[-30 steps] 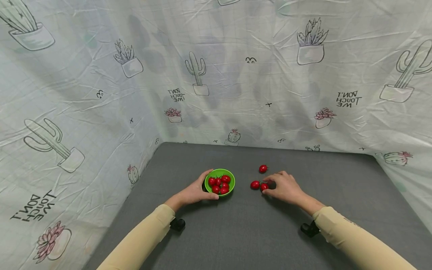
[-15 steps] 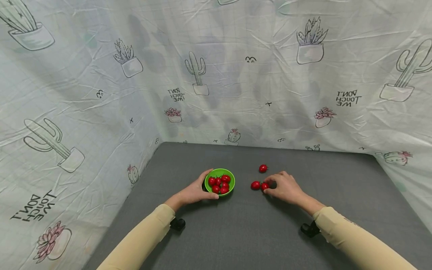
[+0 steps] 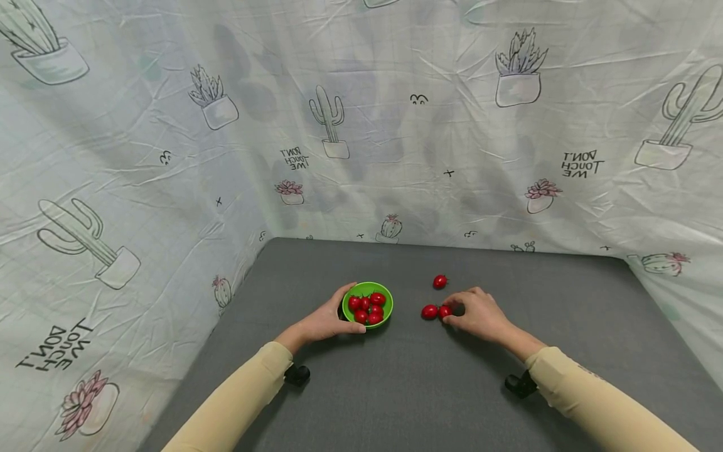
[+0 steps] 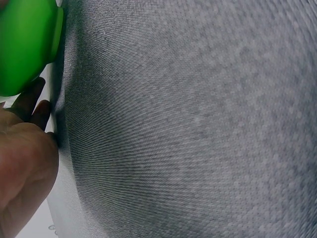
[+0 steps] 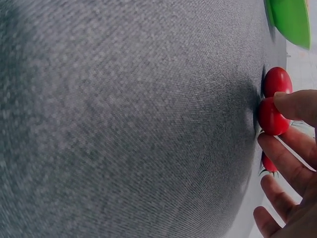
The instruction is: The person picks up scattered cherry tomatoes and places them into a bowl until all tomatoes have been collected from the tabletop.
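Note:
My left hand (image 3: 326,321) holds the side of a small green bowl (image 3: 387,317), thumb at the near rim and fingers round the far side. Several red cherry tomatoes (image 3: 361,316) lie in the bowl. To the right, my right hand (image 3: 480,315) pinches a cherry tomato (image 5: 271,117) between thumb and fingers, low at the table surface. Right beside it on the left lies another cherry tomato (image 3: 429,312). A third tomato (image 3: 440,282) rests farther back. In the left wrist view the bowl's green outer wall (image 4: 27,44) shows above the fingers.
The dark grey table (image 3: 384,389) spreads under both forearms. A pale curtain (image 3: 373,125) printed with potted cacti hangs behind it and along the left side. Black wrist devices (image 3: 521,384) sit under the cuffs.
The right hand and its pinched tomato have shifted slightly right, and the tomato beside it has moved slightly right too. The left hand and the bowl have stayed in place.

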The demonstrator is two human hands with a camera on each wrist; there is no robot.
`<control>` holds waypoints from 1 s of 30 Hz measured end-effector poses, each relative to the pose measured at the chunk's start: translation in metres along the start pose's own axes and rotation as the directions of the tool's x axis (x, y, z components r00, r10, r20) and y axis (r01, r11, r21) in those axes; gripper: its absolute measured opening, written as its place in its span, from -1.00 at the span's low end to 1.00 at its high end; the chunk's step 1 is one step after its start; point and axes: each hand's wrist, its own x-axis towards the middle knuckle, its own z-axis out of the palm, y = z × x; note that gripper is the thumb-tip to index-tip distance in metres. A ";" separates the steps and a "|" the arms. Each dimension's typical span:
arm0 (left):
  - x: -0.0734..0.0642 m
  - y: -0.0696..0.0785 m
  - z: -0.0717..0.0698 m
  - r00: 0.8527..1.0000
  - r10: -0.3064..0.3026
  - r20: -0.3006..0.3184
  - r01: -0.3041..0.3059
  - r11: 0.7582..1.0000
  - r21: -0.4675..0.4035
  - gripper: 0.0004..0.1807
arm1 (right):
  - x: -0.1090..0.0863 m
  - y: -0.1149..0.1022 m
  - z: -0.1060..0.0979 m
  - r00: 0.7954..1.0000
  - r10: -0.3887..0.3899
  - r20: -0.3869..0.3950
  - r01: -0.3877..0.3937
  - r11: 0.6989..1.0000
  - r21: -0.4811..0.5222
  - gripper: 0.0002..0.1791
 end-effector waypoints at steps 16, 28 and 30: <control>0.000 -0.002 0.000 1.000 0.002 0.003 -0.002 1.000 0.006 0.13 | -0.001 0.007 -0.008 0.998 -0.017 -0.053 0.019 1.000 0.023 -0.68; 0.001 -0.002 0.000 1.000 -0.004 0.005 0.004 1.000 0.005 0.15 | 0.005 0.005 -0.020 0.996 -0.033 -0.083 0.037 0.998 0.053 -0.64; 0.001 -0.003 0.000 1.000 -0.002 0.005 0.002 1.000 -0.001 0.15 | 0.007 0.003 -0.021 0.995 -0.038 -0.087 0.043 0.997 0.059 -0.64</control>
